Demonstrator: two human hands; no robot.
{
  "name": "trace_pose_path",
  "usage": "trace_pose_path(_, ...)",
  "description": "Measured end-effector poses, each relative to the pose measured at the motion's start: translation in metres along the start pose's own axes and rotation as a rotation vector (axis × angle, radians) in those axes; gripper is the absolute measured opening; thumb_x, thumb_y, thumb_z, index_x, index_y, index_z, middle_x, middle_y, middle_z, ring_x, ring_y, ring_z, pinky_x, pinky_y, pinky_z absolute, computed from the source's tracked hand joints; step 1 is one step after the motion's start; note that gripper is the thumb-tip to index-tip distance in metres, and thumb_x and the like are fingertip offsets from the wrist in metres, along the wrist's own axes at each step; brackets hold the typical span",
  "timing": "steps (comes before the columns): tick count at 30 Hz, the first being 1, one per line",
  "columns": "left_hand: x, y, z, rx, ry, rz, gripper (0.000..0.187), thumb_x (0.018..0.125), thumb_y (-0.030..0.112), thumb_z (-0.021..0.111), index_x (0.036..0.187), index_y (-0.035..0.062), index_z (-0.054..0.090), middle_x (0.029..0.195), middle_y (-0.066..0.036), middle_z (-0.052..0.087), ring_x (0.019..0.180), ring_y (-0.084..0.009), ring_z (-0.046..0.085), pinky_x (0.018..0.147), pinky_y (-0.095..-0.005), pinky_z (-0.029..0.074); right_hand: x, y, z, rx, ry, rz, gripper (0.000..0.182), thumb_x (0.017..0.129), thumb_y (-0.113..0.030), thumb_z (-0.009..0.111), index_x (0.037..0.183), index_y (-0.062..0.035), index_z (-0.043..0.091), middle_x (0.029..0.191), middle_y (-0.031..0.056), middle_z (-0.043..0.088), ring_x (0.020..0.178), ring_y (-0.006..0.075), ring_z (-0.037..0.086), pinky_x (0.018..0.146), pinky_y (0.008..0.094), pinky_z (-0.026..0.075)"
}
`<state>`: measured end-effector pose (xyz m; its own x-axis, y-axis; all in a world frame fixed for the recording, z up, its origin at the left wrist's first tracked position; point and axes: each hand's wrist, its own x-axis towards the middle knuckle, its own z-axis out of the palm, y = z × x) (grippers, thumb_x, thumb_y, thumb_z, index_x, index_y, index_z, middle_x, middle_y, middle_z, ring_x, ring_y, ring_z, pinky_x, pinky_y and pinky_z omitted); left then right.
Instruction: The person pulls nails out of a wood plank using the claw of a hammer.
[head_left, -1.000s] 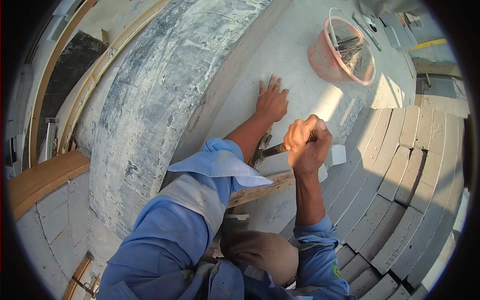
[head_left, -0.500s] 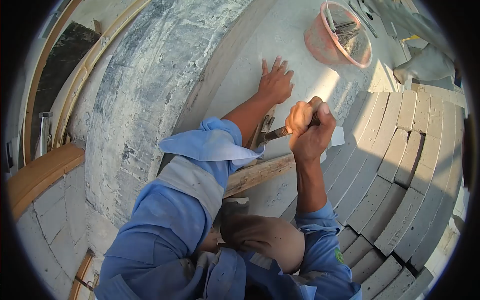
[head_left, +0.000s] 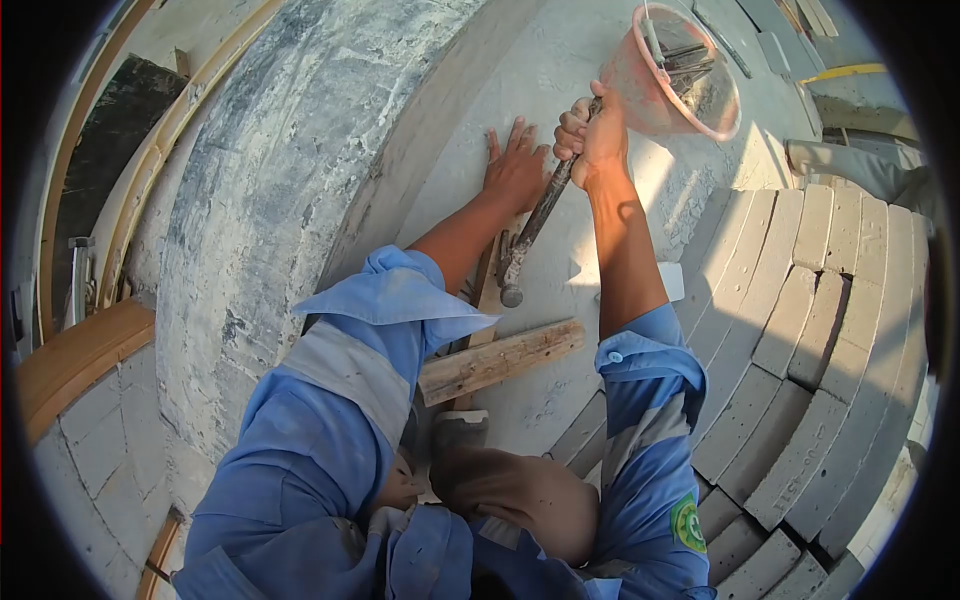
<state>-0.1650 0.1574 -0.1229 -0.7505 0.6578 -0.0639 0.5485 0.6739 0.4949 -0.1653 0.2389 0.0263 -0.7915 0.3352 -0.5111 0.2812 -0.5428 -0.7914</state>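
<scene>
The right hand (head_left: 592, 135), fisted on the hammer (head_left: 535, 220), has risen from the brick (head_left: 668, 281) toward the bucket (head_left: 680, 85) (head apparently hanging down). Left hand (head_left: 515, 170) stays spread flat on the slab (head_left: 560, 70).

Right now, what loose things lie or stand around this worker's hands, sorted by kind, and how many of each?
Hammer, held in the right hand: 1
Pink bucket with tools inside: 1
Wooden plank on the grey surface: 1
Loose pale block beside the right forearm: 1
Total: 4
The left hand lies flat on the surface, holding nothing.
</scene>
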Motion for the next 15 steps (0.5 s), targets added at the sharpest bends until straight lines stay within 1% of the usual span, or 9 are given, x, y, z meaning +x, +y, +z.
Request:
trace_pose_path(2, -0.007, 0.008, 0.000, -0.025, -0.009, -0.073, 0.050, 0.097, 0.030, 0.047, 0.142, 0.0093, 0.052, 0.160, -0.017, 0.029, 0.153, -0.0325, 0.011, 0.119, -0.0661, 0.001, -0.027, 0.005, 0.005, -0.030, -0.013, -0.112, 0.042, 0.097, -0.039, 0.041, 0.063, -0.0152, 0.032, 0.048, -0.0019, 0.025, 0.038, 0.0133, 0.025, 0.038, 0.0315, 0.022)
trace_pose_path(3, 0.005, 0.012, -0.007, -0.054, 0.010, -0.147, 0.049, 0.098, 0.028, 0.044, 0.143, 0.0096, 0.051, 0.161, -0.016, 0.029, 0.153, -0.0324, 0.011, 0.118, -0.0672, 0.000, -0.048, 0.003, 0.000, -0.041, -0.093, -0.263, 0.042, 0.096, -0.037, 0.042, 0.063, -0.0143, 0.033, 0.049, -0.0005, 0.029, 0.040, 0.0125, 0.027, 0.039, 0.0303, 0.024)
trace_pose_path(4, 0.000, 0.018, -0.008, -0.005, 0.137, -0.111, 0.050, 0.097, 0.023, 0.040, 0.144, 0.0087, 0.050, 0.161, -0.016, 0.029, 0.153, -0.0328, 0.012, 0.117, -0.0692, -0.002, -0.089, 0.014, -0.011, -0.032, -0.144, -0.371, 0.042, 0.096, -0.036, 0.042, 0.062, -0.0134, 0.033, 0.050, 0.0008, 0.032, 0.042, 0.0117, 0.029, 0.040, 0.0291, 0.026)
trace_pose_path(5, -0.037, 0.044, 0.009, -0.013, 0.071, -0.129, 0.050, 0.097, 0.023, 0.040, 0.144, 0.0087, 0.050, 0.161, -0.016, 0.029, 0.153, -0.0328, 0.012, 0.117, -0.0692, -0.002, -0.145, 0.029, -0.020, -0.014, -0.157, -0.453, 0.041, 0.096, -0.034, 0.043, 0.062, -0.0125, 0.033, 0.051, 0.0021, 0.036, 0.044, 0.0110, 0.030, 0.042, 0.0280, 0.028)
trace_pose_path(7, 0.013, 0.041, -0.006, -0.015, -0.074, -0.064, 0.056, 0.095, 0.031, 0.050, 0.148, 0.0121, 0.045, 0.161, -0.016, 0.029, 0.153, -0.0333, 0.012, 0.117, -0.0693, 0.001, -0.137, 0.026, -0.013, -0.103, -0.213, -0.419, 0.042, 0.096, -0.034, 0.044, 0.061, -0.0123, 0.033, 0.050, 0.0032, 0.035, 0.044, 0.0118, 0.031, 0.041, 0.0271, 0.027)
trace_pose_path(8, 0.014, 0.032, 0.001, 0.018, -0.050, -0.137, 0.056, 0.095, 0.033, 0.051, 0.147, 0.0129, 0.047, 0.162, -0.016, 0.027, 0.154, -0.0335, 0.010, 0.117, -0.0685, 0.000, -0.124, 0.026, -0.018, -0.054, -0.191, -0.367, 0.042, 0.096, -0.034, 0.043, 0.062, -0.0117, 0.033, 0.048, 0.0032, 0.032, 0.043, 0.0121, 0.030, 0.041, 0.0280, 0.027)
trace_pose_path(9, 0.008, 0.028, 0.006, -0.044, 0.037, -0.245, 0.051, 0.094, 0.026, 0.046, 0.143, 0.0081, 0.051, 0.160, -0.020, 0.029, 0.154, -0.0332, 0.009, 0.118, -0.0670, -0.003, -0.114, 0.027, -0.017, -0.001, -0.160, -0.366, 0.042, 0.095, -0.034, 0.043, 0.062, -0.0110, 0.033, 0.048, 0.0031, 0.031, 0.041, 0.0133, 0.029, 0.040, 0.0296, 0.027)
trace_pose_path(11, 0.003, 0.017, 0.011, -0.168, 0.118, -0.029, 0.053, 0.094, 0.029, 0.049, 0.142, 0.0062, 0.051, 0.159, -0.021, 0.029, 0.154, -0.0341, 0.008, 0.119, -0.0651, -0.002, -0.108, 0.028, -0.016, -0.117, -0.254, -0.328, 0.041, 0.100, -0.040, 0.038, 0.068, -0.0137, 0.036, 0.049, 0.0024, 0.034, 0.040, 0.0130, 0.031, 0.043, 0.0304, 0.032)
trace_pose_path(15, 0.004, 0.018, 0.006, -0.101, 0.096, -0.040, 0.054, 0.094, 0.032, 0.051, 0.141, 0.0053, 0.051, 0.159, -0.021, 0.028, 0.153, -0.0347, 0.008, 0.119, -0.0643, -0.001, -0.034, -0.004, -0.020, 0.022, -0.012, -0.067, 0.041, 0.096, -0.038, 0.043, 0.064, -0.0135, 0.035, 0.047, 0.0017, 0.030, 0.038, 0.0157, 0.027, 0.040, 0.0333, 0.027)
